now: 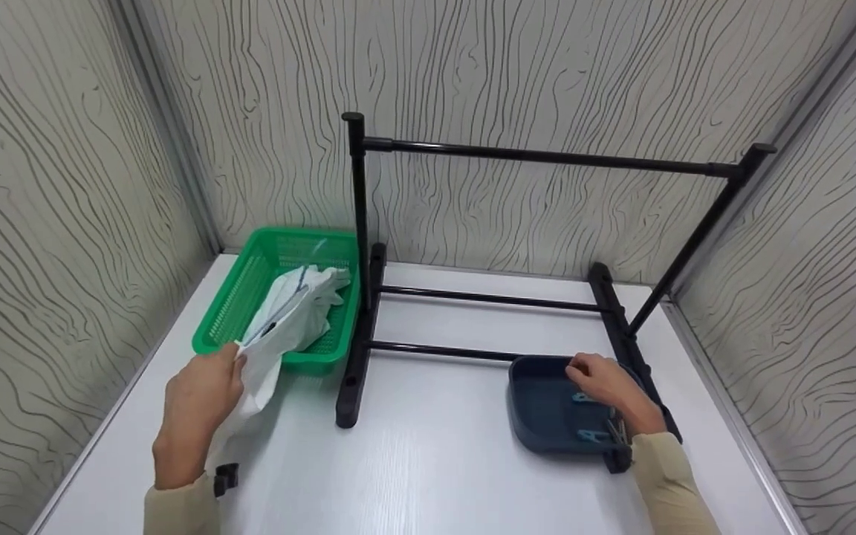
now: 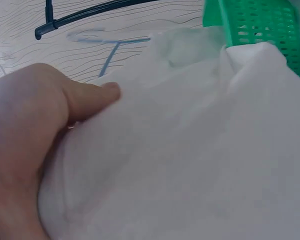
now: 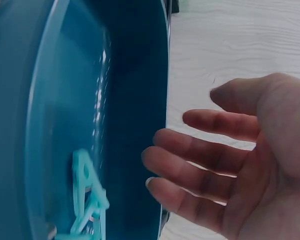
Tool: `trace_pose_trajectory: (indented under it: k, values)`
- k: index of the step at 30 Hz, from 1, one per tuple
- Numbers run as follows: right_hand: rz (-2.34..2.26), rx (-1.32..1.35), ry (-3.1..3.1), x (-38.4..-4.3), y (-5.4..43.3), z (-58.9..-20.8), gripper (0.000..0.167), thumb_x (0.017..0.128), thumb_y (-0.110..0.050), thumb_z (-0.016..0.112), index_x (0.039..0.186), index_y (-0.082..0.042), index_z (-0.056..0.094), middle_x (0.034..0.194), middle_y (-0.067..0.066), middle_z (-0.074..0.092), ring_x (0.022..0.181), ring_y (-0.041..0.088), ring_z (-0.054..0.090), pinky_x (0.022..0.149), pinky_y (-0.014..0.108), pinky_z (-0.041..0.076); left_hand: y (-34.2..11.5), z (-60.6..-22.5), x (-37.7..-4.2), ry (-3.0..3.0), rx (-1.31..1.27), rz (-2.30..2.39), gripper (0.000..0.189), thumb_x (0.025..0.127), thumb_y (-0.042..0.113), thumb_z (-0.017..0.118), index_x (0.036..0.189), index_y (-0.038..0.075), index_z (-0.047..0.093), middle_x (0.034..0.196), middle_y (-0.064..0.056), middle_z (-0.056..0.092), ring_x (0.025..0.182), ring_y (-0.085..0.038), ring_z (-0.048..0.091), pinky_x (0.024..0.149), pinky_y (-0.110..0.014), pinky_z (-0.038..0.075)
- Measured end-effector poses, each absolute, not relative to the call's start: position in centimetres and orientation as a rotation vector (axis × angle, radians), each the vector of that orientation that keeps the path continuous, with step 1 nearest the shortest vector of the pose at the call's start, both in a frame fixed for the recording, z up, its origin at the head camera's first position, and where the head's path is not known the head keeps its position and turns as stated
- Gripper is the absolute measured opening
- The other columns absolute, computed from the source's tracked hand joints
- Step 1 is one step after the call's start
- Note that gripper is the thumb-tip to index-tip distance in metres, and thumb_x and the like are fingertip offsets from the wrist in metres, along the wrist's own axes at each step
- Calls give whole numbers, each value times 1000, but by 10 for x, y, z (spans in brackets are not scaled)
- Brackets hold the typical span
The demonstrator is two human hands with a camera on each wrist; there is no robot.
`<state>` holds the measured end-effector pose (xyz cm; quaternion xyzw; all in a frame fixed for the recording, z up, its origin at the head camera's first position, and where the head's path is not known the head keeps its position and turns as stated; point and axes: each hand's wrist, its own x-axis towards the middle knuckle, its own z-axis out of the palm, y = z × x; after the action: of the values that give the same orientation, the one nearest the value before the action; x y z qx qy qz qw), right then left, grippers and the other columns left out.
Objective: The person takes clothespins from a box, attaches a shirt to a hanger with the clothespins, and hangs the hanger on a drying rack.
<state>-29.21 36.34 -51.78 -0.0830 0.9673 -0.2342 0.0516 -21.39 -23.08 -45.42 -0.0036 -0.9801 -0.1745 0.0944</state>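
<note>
My left hand (image 1: 201, 394) pinches the edge of a white cloth (image 1: 290, 334) with blue lines on it. One end of the cloth rests inside the green basket (image 1: 229, 301); the rest drapes over the rim toward me. In the left wrist view the thumb lies on top of the fabric (image 2: 165, 145), and the fingers behind it are hidden. Over the dark blue bin (image 1: 547, 423) hovers my right hand (image 1: 610, 383). Its fingers are loosely bent and hold nothing in the right wrist view. Light blue clothespins (image 3: 87, 195) lie in the bin.
A black rack with a top bar (image 1: 547, 156) stands between basket and bin, its left foot (image 1: 354, 371) beside the basket. Its low crossbars (image 1: 487, 299) run near the table surface. Patterned wall panels (image 1: 472, 67) enclose the white table (image 1: 413, 453) at the back and sides.
</note>
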Motion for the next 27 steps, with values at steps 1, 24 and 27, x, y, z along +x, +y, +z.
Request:
trace_pose_trajectory:
  k: [1, 24, 27]
  values:
    - [-693, -249, 2940, -292, 366, -518, 21, 99, -20, 53, 105, -4, 66, 89, 5, 65, 76, 16, 57, 69, 36, 48, -231, -453, -212, -2884, -24, -497, 20, 100, 20, 53, 106, 2, 59, 78, -13, 62, 67, -25, 53, 53, -40, 43]
    - [-524, -29, 2762, -267, 396, -536, 20, 89, -23, 70, 95, -4, 63, 80, 5, 58, 68, 18, 53, 63, 35, 44, -221, -420, -187, -2940, -141, -588, 21, 98, 18, 58, 111, 4, 66, 86, -7, 63, 69, -21, 50, 60, -36, 43]
    - [-476, -10, 2746, -266, 397, -538, 22, 87, -25, 72, 92, -6, 63, 81, 4, 59, 70, 18, 54, 64, 35, 45, -221, -418, -186, -2955, -142, -625, 19, 97, 18, 59, 110, 5, 65, 85, -6, 61, 70, -21, 51, 61, -34, 42]
